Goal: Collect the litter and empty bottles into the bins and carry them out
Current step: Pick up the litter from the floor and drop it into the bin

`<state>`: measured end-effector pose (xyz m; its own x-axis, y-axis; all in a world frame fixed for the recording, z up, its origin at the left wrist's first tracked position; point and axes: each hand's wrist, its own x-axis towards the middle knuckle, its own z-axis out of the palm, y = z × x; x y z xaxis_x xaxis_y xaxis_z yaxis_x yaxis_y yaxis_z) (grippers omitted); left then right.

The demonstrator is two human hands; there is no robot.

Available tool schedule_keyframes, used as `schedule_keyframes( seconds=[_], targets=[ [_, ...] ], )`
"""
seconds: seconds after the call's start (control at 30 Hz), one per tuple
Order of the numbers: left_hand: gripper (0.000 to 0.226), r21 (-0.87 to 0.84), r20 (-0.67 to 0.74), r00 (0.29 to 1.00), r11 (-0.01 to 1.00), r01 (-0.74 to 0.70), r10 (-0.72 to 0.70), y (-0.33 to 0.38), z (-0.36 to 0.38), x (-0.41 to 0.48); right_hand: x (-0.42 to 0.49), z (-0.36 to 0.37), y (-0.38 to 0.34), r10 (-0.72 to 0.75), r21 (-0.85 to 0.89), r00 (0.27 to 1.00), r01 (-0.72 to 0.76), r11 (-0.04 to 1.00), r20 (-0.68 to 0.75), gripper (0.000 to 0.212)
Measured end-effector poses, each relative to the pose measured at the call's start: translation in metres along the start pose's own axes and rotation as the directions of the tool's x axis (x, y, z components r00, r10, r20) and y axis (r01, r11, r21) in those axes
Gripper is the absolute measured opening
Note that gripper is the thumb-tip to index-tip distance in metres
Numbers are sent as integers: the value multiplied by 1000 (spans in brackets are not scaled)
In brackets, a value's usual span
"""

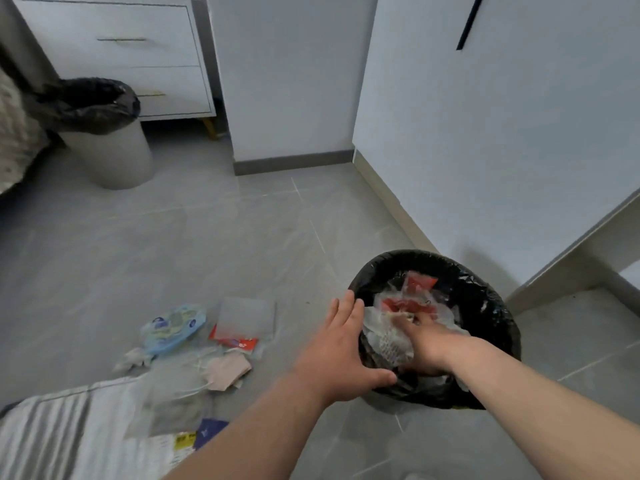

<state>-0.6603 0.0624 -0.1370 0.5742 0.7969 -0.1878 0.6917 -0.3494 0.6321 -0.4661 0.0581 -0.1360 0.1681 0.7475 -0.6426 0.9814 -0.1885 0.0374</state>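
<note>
pressing into litter in the bin, right hand hides its grip; left hand lies spread on the rim.

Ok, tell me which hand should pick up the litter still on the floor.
Left. The left hand rests open on the rim of the near bin, on the side nearest the floor litter. The right hand is down inside the bin, among the wrappers.
</note>
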Motion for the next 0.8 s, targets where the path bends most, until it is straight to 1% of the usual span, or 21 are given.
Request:
schedule_keyframes(
  seconds=[0.07,0.1,0.13,0.2,0.23,0.27,0.33,0.37,0.4,0.47,0.57,0.63,0.7,0.8],
  targets=[
    [107,-39,-27,1000,999,1,-2,-4,-7,-12,-19,-24,-11,-25,-48,1000,25,999,-11,105],
    [100,-67,-61,998,998,2,-6,-9,-12,-21,-29,-39,-17,-39,-77,999,37,996,-15,103],
    [93,-90,-98,995,996,7,-16,-17,-16,-33,-40,-55,-25,-50,-124,998,47,991,-23,93],
    [83,-107,-176,983,994,35,-54,-46,-23,-61,-59,-86,-43,-101,-193,989,79,978,-104,55],
    [74,-112,-197,976,991,69,-90,-65,-24,-77,-67,-96,-54,-129,-175,975,97,980,-180,40],
    [64,-121,-212,967,985,120,-144,-88,-24,-93,-73,-104,-69,-154,-94,950,133,987,-271,32],
    [55,-152,-212,930,950,273,-301,-137,-22,-120,-76,-108,-105,-198,120,881,272,955,-429,26],
    [54,-165,-199,902,920,355,-383,-160,-22,-132,-75,-107,-128,-224,175,851,340,924,-475,24],
    [56,-163,-178,875,890,425,-450,-183,-22,-140,-67,-100,-150,-262,184,833,391,902,-487,24],
    [64,-88,-135,845,855,511,-518,-223,-24,-146,-38,-77,-189,-349,141,830,446,884,-435,28],
    [79,105,-89,840,833,543,-536,-264,-31,-139,17,-33,-231,-417,66,863,452,890,-286,39],
    [87,221,-55,868,842,492,-493,-283,-33,-127,51,-6,-249,-416,22,892,427,904,-176,45],
    [95,309,-16,903,857,413,-430,-295,-32,-115,81,18,-263,-401,-10,910,403,915,-101,49],
    [96,335,19,910,860,385,-415,-310,-25,-102,112,42,-278,-365,-2,924,367,930,-112,59]
  ],
)
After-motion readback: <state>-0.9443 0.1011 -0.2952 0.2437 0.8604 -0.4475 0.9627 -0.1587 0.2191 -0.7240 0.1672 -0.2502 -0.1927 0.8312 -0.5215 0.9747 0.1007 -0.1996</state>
